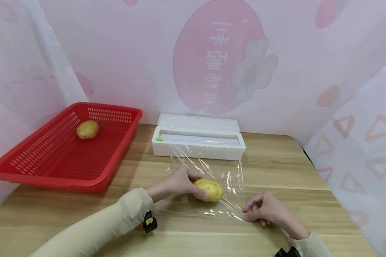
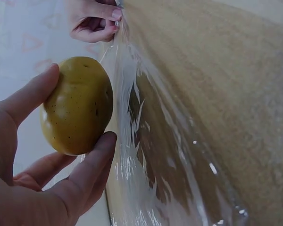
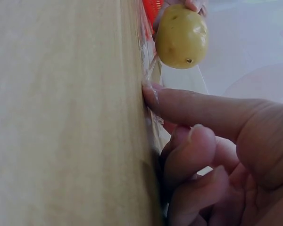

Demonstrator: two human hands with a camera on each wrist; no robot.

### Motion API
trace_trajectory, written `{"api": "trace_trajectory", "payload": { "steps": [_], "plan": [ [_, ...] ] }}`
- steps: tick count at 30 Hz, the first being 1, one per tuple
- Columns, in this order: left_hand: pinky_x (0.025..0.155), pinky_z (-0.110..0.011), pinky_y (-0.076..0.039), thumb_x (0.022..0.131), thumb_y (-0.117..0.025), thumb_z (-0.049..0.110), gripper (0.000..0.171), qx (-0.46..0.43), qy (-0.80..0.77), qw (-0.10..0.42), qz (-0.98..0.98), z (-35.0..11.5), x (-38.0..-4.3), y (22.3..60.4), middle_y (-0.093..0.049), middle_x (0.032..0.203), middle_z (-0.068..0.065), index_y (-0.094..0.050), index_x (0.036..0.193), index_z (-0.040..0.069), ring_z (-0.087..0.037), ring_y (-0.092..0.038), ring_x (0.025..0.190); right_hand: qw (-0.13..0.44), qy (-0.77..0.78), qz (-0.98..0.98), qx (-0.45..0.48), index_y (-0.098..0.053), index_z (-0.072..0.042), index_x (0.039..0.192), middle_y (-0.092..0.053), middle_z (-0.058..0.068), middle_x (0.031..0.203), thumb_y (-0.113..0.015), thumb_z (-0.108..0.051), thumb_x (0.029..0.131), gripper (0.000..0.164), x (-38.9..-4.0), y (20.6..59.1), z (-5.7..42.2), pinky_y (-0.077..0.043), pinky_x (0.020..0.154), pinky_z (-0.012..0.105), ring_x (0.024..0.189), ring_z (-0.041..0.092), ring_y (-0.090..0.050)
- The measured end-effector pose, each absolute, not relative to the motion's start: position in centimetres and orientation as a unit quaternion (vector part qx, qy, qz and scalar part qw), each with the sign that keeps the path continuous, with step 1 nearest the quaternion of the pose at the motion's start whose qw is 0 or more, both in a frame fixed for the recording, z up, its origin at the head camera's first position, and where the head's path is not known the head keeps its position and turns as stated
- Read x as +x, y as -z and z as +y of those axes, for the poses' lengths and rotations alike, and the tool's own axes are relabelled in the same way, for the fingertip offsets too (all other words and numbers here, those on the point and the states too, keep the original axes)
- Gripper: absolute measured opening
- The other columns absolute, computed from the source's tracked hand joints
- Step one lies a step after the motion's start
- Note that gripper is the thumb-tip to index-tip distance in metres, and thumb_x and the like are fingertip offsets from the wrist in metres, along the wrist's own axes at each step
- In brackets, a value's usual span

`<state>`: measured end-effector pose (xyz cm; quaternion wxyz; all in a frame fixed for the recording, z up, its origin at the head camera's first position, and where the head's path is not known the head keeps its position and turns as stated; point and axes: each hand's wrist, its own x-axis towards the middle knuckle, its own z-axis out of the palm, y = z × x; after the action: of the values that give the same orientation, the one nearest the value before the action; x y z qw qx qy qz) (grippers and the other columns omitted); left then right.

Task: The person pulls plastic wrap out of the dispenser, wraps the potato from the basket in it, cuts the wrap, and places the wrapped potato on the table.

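My left hand (image 1: 180,184) grips a yellow potato (image 1: 211,190) between thumb and fingers, over a sheet of clear plastic wrap (image 1: 209,210). In the left wrist view the potato (image 2: 78,106) shows dark specks, and the wrap (image 2: 146,141) runs beside it with creases. At the sheet's near right corner my right hand (image 1: 267,210) pinches the wrap's edge; the right wrist view shows the thumb and fingers (image 3: 193,101) on it, low by the tabletop. From the pinched corner the wrap stretches back to a white dispenser box (image 1: 199,150) with its lid up.
A red plastic basket (image 1: 115,167) stands at the left with another potato (image 1: 88,129) inside. Beneath everything is a wood-grain table (image 1: 296,192). Printed cloth (image 1: 141,53) hangs behind the table and along its sides. A small green piece (image 1: 159,138) sits on the dispenser's left end.
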<state>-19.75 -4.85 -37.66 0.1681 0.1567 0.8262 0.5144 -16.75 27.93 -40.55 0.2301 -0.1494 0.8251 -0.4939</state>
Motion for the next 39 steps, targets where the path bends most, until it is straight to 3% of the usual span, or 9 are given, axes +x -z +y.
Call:
{"api": "trace_trajectory", "payload": {
  "steps": [12,18,27,31,39],
  "plan": [
    [0.074,-0.032,-0.053,0.069,-0.091,0.028,0.053,0.178,-0.495,0.19,0.829,-5.6,-18.9,37.8,-0.072,0.091,0.002,-0.073,0.115,0.009,-0.014,-0.064,0.083,0.234,0.492,0.826,-0.146,-0.073,-0.001,0.087,-0.058,0.006,0.057,-0.087,-0.011,0.073,0.022,-16.6,40.6,27.9,-0.035,0.037,0.017,0.038,0.006,-0.044],
    [0.082,-0.034,-0.051,0.068,-0.091,0.026,0.053,0.194,-0.483,0.201,0.83,-6.1,-18.6,37.9,-0.071,0.095,0.002,-0.072,0.115,0.012,-0.015,-0.065,0.09,0.228,0.494,0.826,-0.148,-0.074,-0.002,0.087,-0.058,0.007,0.057,-0.087,-0.012,0.073,0.022,-16.8,40.6,27.9,-0.035,0.037,0.018,0.037,0.007,-0.044],
    [0.079,-0.032,-0.052,0.068,-0.092,0.024,0.05,0.216,-0.477,0.196,0.829,-6.3,-18.2,38.5,-0.07,0.094,0.001,-0.07,0.11,0.009,-0.016,-0.065,0.087,0.237,0.498,0.822,-0.14,-0.073,-0.001,0.087,-0.058,0.007,0.056,-0.087,-0.011,0.072,0.023,-16.8,40.7,27.8,-0.034,0.037,0.018,0.038,0.007,-0.045],
    [0.079,-0.032,-0.052,0.066,-0.093,0.022,0.053,0.225,-0.468,0.189,0.833,-6.4,-18.1,38.4,-0.067,0.096,-0.001,-0.067,0.11,0.006,-0.017,-0.063,0.086,0.238,0.497,0.822,-0.145,-0.074,-0.002,0.088,-0.059,0.009,0.057,-0.087,-0.012,0.073,0.023,-16.9,40.8,27.8,-0.035,0.037,0.018,0.038,0.008,-0.046],
    [0.087,-0.039,-0.052,0.066,-0.093,0.015,0.075,0.215,-0.492,0.174,0.825,-7.1,-17.2,38.1,-0.061,0.113,-0.013,-0.054,0.125,-0.006,-0.024,-0.064,0.097,0.263,0.501,0.81,-0.153,-0.073,0.0,0.099,-0.062,0.009,0.065,-0.085,-0.011,0.075,0.029,-17.1,40.2,28.3,-0.039,0.041,0.02,0.044,0.011,-0.049]
  ]
}}
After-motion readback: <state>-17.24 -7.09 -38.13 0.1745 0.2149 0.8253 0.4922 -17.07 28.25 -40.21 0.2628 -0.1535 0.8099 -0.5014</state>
